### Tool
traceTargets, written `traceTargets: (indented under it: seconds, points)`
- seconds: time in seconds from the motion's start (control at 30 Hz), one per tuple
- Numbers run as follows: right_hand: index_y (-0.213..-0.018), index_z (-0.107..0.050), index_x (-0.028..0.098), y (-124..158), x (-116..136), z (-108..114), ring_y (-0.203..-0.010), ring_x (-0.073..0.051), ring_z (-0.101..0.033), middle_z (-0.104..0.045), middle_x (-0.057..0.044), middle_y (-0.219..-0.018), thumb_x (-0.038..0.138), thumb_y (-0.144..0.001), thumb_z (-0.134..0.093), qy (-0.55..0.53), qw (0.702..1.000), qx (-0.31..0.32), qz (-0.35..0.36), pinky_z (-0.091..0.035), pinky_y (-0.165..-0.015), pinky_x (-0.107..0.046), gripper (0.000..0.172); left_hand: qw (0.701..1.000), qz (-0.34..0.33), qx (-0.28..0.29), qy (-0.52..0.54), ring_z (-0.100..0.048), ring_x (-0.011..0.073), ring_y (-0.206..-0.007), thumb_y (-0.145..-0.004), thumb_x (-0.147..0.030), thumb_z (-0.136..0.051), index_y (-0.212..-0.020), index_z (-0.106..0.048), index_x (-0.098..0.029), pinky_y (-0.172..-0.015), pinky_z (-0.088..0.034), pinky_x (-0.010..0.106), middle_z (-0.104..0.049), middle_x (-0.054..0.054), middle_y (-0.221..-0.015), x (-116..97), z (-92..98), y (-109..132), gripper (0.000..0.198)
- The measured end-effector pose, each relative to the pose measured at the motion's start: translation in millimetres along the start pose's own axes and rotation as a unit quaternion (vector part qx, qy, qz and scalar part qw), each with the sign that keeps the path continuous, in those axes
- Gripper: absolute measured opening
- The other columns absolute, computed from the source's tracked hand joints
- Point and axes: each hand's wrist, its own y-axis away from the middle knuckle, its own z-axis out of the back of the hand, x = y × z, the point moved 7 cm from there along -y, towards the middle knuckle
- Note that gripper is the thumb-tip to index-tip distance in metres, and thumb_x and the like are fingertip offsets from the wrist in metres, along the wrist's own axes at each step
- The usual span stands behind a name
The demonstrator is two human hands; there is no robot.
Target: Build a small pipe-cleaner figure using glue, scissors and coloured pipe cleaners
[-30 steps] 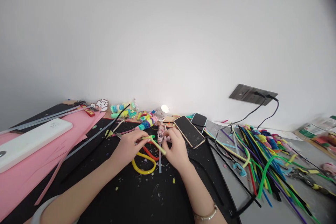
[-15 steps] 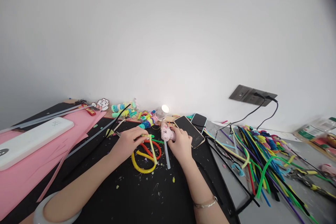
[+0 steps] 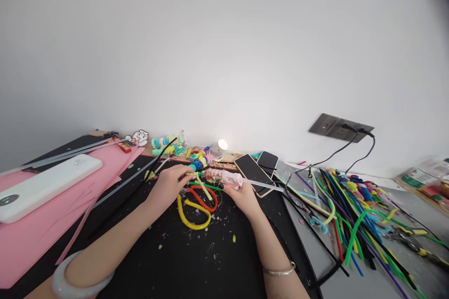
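My left hand [image 3: 170,187] pinches a pale yellow-green pipe cleaner [image 3: 204,188], whose bent end hangs down to the right. My right hand [image 3: 243,196] is wrapped round a pink glue gun [image 3: 231,178]. A translucent glue stick [image 3: 263,184] sticks out of its back to the right, and its nozzle points left at the pipe cleaner by my left fingertips. Below the hands, a yellow loop [image 3: 194,225] and a red loop [image 3: 210,206] lie on the black mat [image 3: 196,266]. A green stem [image 3: 210,187] runs between the hands.
Two phones [image 3: 250,170] [image 3: 268,161] lie behind my right hand. Pipe cleaners [image 3: 351,215] and pliers [image 3: 410,241] are at right. A white power bank [image 3: 52,184] rests on pink sheets [image 3: 31,252] at left. A lit lamp [image 3: 221,145] stands by the wall.
The glue gun has turned from pointing away to pointing left, its glue stick swinging to the right. The pipe cleaner in my left hand has shifted up and its hanging end is shorter in view.
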Motion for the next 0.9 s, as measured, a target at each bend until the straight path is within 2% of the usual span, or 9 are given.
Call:
traceTargets:
  seconds: [0.37,0.67,0.9]
  points:
    - [-0.11,-0.068,0.018,1.3,0.5,-4.7,-0.106,-0.027,-0.065,-0.07,-0.008,-0.114,0.031,-0.079,-0.066,-0.006,1.0,0.031,0.0,-0.048,-0.096,-0.044,0.033,1.0,-0.009,0.0,0.002,-0.066,0.0201,-0.078,-0.087,-0.032,-0.052,-0.084,-0.065,-0.022,-0.072,-0.051,0.03,-0.072,0.004,-0.085,-2.9,0.7,0.6,0.017]
    - [-0.109,-0.069,0.02,1.5,0.0,-4.3,-0.106,-0.027,-0.065,-0.071,-0.007,-0.113,0.029,-0.079,-0.065,0.008,1.0,0.024,-0.003,-0.05,-0.093,-0.042,0.031,1.0,-0.02,-0.001,0.0,-0.066,0.0193,-0.074,-0.087,-0.032,-0.052,-0.08,-0.064,-0.021,-0.069,-0.051,0.028,-0.071,0.003,-0.082,-7.0,1.5,-0.6,0.018]
    - [-0.109,-0.069,0.021,1.2,5.8,-2.4,-0.103,-0.027,-0.066,-0.071,-0.006,-0.111,0.028,-0.079,-0.066,0.008,1.0,0.015,0.019,-0.05,-0.093,-0.044,0.03,1.0,-0.014,0.013,0.004,-0.066,0.0204,-0.08,-0.088,-0.031,-0.052,-0.083,-0.064,-0.021,-0.072,-0.051,0.029,-0.071,0.004,-0.086,-4.6,-0.7,0.3,0.016]
